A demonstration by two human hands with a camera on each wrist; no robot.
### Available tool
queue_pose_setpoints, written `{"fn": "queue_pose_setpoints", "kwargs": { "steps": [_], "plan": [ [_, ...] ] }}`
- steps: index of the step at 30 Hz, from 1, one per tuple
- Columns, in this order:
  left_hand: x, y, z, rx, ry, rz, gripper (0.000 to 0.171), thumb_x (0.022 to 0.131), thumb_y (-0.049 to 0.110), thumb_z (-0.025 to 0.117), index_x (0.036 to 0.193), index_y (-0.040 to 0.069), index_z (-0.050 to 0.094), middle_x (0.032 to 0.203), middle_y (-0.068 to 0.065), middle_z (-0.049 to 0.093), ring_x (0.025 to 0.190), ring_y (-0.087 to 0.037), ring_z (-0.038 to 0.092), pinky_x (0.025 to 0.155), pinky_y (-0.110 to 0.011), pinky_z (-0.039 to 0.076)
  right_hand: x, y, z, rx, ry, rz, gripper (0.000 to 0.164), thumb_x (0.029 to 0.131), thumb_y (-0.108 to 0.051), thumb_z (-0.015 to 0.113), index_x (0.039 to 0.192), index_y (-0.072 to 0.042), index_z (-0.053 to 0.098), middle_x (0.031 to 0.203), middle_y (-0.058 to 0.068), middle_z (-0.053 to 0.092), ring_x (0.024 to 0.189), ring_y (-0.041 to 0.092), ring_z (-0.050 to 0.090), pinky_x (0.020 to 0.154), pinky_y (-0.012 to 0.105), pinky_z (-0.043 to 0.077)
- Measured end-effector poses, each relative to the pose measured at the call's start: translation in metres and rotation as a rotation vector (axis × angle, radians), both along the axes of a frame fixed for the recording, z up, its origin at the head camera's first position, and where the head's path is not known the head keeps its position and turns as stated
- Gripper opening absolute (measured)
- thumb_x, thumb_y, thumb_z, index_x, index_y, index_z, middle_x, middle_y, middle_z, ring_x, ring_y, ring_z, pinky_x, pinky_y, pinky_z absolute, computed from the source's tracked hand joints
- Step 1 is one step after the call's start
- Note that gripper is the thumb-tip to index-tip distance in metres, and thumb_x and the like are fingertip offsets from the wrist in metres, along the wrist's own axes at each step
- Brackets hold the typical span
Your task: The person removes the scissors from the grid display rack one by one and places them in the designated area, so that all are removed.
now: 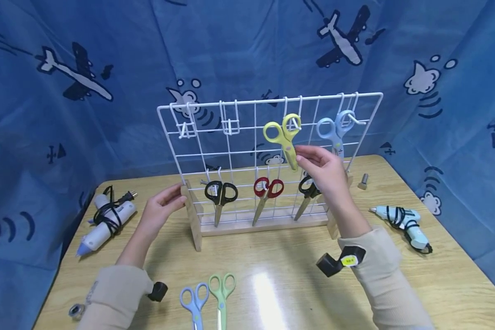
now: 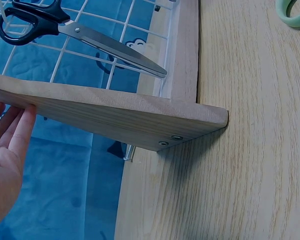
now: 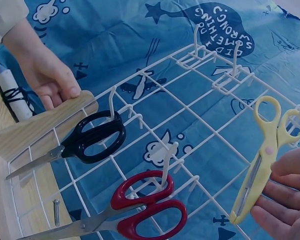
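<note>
My right hand (image 1: 322, 170) pinches yellow scissors (image 1: 286, 140) by the blade end, handles up, at the white wire grid rack (image 1: 255, 156). A hook shows through their right loop; whether they hang on it, I cannot tell. With my left hand (image 1: 158, 208) I grip the rack's wooden side piece (image 2: 105, 107), its fingers against the outer face. Blue scissors (image 1: 334, 130) hang at the upper right. Along the lower row hang black scissors (image 1: 219, 195), red scissors (image 3: 155, 210) and a second black pair (image 1: 309, 190), partly hidden by my right wrist.
Two bare hooks (image 1: 230, 127) sit at the grid's upper left. Blue scissors (image 1: 195, 305) and green scissors (image 1: 222, 293) lie at the table's front. Glue guns with wrapped cords lie left (image 1: 107, 224) and right (image 1: 404, 222). A bolt (image 1: 363, 181) and a nut (image 1: 76, 311) are also there.
</note>
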State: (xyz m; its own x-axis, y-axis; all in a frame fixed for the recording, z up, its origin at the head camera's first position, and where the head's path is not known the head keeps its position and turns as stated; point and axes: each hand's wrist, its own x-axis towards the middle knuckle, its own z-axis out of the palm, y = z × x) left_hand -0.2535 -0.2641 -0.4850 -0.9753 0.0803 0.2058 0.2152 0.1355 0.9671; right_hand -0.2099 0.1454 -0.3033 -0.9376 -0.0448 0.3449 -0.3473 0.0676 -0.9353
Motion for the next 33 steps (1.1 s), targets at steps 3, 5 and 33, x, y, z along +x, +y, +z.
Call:
{"fn": "queue_pose_setpoints", "kwargs": {
  "steps": [3, 5, 33],
  "plan": [
    [-0.013, -0.009, -0.023, 0.017, 0.026, -0.002, 0.049, 0.079, 0.020, 0.060, 0.125, 0.022, 0.043, 0.121, -0.003, 0.049, 0.106, -0.018, 0.049, 0.080, -0.026, 0.048, 0.002, -0.003, 0.004, 0.013, -0.001, 0.002, 0.034, 0.076, -0.019, 0.064, 0.105, -0.004, 0.058, 0.102, 0.010, 0.059, 0.093, 0.015, 0.056, 0.084, 0.023, 0.045],
    [-0.015, -0.010, -0.027, 0.023, 0.029, 0.001, 0.049, 0.079, 0.022, 0.060, 0.124, 0.023, 0.044, 0.121, -0.003, 0.048, 0.106, -0.018, 0.049, 0.080, -0.027, 0.048, 0.016, -0.010, 0.020, 0.079, -0.020, -0.030, 0.033, 0.078, -0.017, 0.061, 0.106, 0.000, 0.056, 0.100, 0.011, 0.059, 0.090, 0.013, 0.056, 0.084, 0.022, 0.045],
    [0.011, 0.006, 0.017, 0.023, -0.032, -0.027, 0.050, 0.080, 0.021, 0.059, 0.126, 0.015, 0.042, 0.123, -0.008, 0.047, 0.108, -0.018, 0.048, 0.083, -0.027, 0.046, 0.021, -0.016, 0.022, 0.104, 0.004, -0.100, 0.028, 0.077, -0.018, 0.063, 0.095, 0.003, 0.061, 0.086, -0.002, 0.062, 0.075, 0.010, 0.057, 0.068, 0.017, 0.049]
  ]
}}
